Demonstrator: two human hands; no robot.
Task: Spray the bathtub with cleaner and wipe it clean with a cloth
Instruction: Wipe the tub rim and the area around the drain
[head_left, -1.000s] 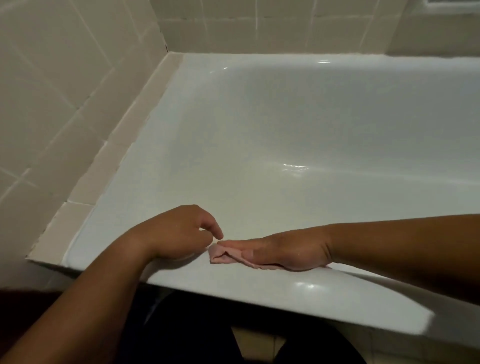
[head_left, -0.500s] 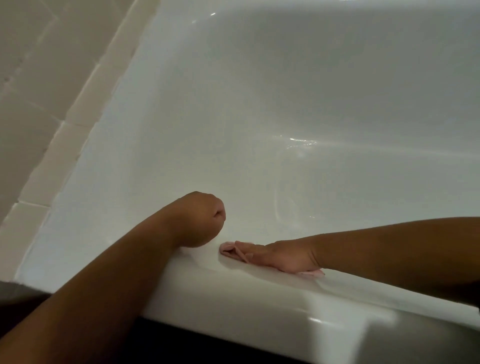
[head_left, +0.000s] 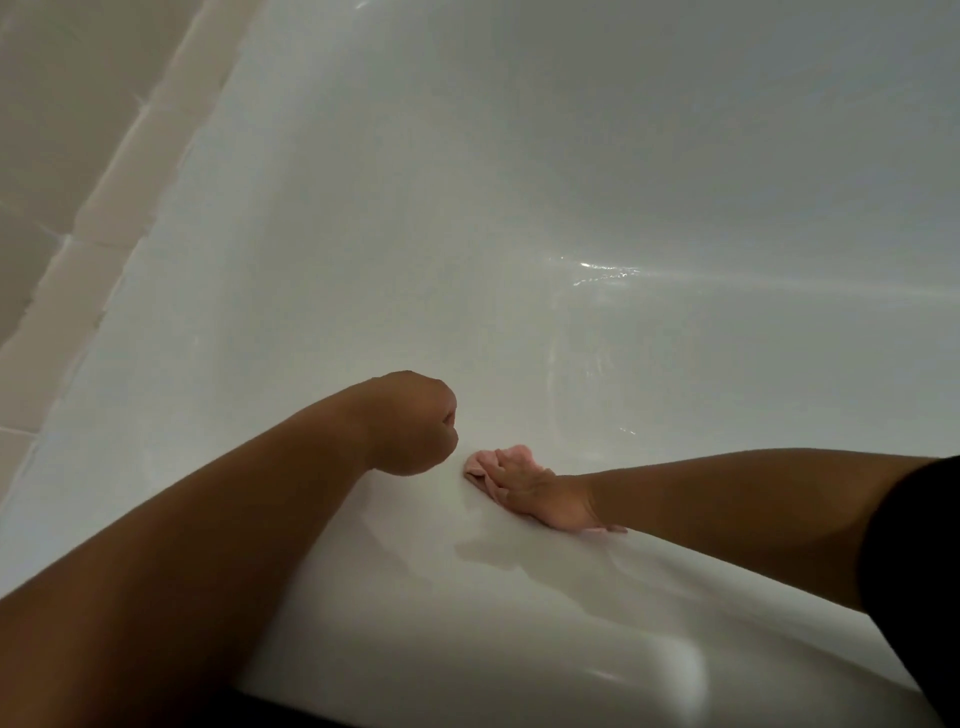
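The white bathtub (head_left: 519, 208) fills the view, its near rim running along the bottom. A pink cloth (head_left: 480, 463) lies on the tub's near inner wall just past the rim. My right hand (head_left: 540, 493) presses flat on the cloth with fingers stretched out to the left. My left hand (head_left: 415, 423) is curled into a fist over the rim edge, just left of the cloth, holding nothing that I can see. Wet streaks glisten on the tub floor (head_left: 597, 270). No spray bottle is in view.
A beige tiled ledge (head_left: 88, 218) and tiled wall (head_left: 52, 104) border the tub on the left. A dark sleeve (head_left: 924, 571) covers my right upper arm at the right edge.
The view has tipped further down into the tub. My right hand with the cloth has slid from the rim top down onto the inner wall. My left hand has closed into a fist.
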